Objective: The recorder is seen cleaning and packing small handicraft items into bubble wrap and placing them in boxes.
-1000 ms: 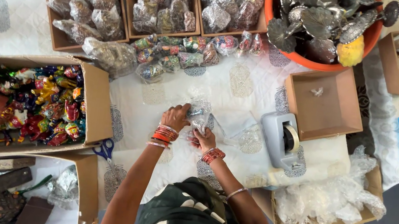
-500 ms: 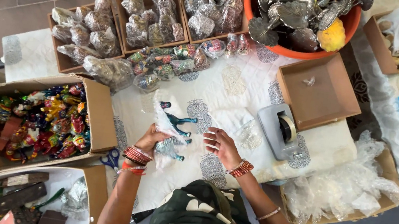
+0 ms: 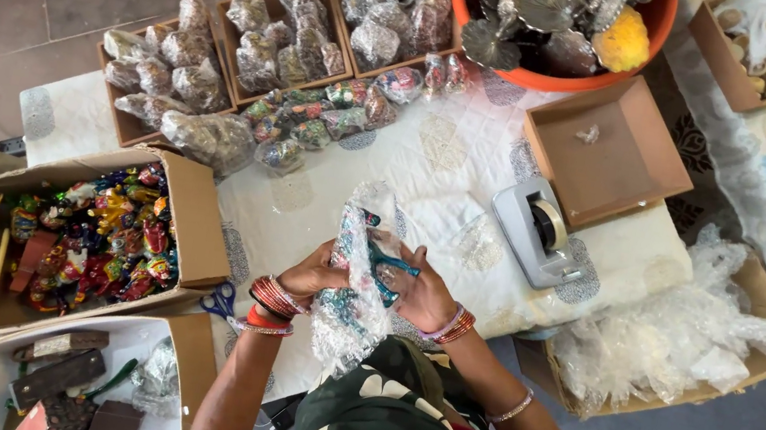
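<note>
I am holding a small teal painted figurine (image 3: 383, 264) partly inside a sheet of clear bubble wrap (image 3: 349, 296), both hands working over the near edge of the table (image 3: 472, 158), just above my lap. My left hand (image 3: 318, 278) is gripping the wrap from the left side, fingers curled around the bundle so the sheet is not slipping off. My right hand (image 3: 422, 292) is closing on the figurine itself from the right, thumb and fingers pressing it against the plastic. The figurine's upper part is showing uncovered; the wrap is hanging loose below my hands, so I judge the wrapping to be only partly done.

Layout, as it is serving the work: the open cardboard box of bright painted figurines (image 3: 96, 238) is sitting at the table's left edge, within easy reach of my left hand. The blue-handled scissors (image 3: 221, 303) are lying just beside that box, near my left wrist. The grey tape dispenser (image 3: 539, 230) is standing to my right, near the right edge, close enough for sealing. Already wrapped pieces (image 3: 337, 117) are lining up along the far edge, in front of the trays of wrapped bundles (image 3: 278, 38). The box of loose bubble wrap (image 3: 679, 335) is sitting off the table's right corner.
</note>
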